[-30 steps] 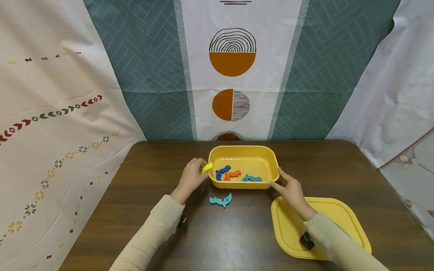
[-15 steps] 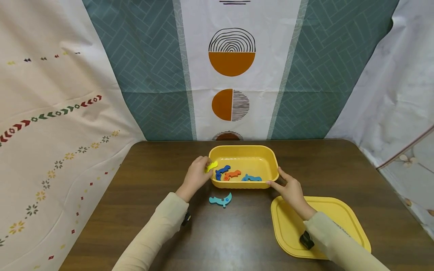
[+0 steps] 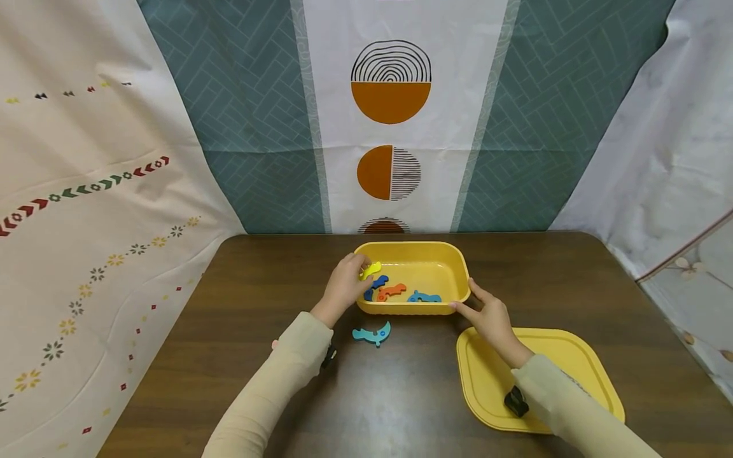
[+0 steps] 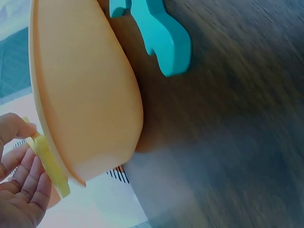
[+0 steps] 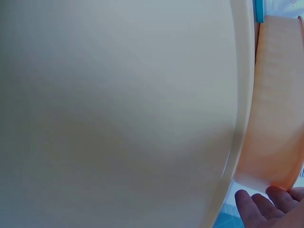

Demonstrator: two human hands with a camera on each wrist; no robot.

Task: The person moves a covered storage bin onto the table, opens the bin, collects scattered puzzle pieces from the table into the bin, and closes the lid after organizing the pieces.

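Note:
My left hand [image 3: 343, 285] pinches a flat yellow toy piece [image 3: 372, 270] between thumb and fingers, at the left end inside the yellow plastic box [image 3: 412, 308]. In the left wrist view the yellow piece [image 4: 52, 167] shows beyond the box's rim. Inside the box lie a dark blue piece [image 3: 380, 280], an orange piece [image 3: 392, 292] and a lighter blue piece [image 3: 425, 297], all with wavy outlines. The left fingers partly hide the dark blue one. My right hand [image 3: 494, 322] holds the box's front right corner, thumb on the front, fingers along the side.
A teal toy piece [image 3: 372, 334] with a curved end lies on the brown table [image 3: 401, 394] in front of the box. The yellow lid [image 3: 564, 356] lies flat at the right, under the right forearm. A patterned cloth [image 3: 263, 127] hangs behind the table.
My left hand has carried the yellow piece rightward, from outside the box's left rim to within it. The right hand keeps its hold on the corner. The head view has tilted slightly.

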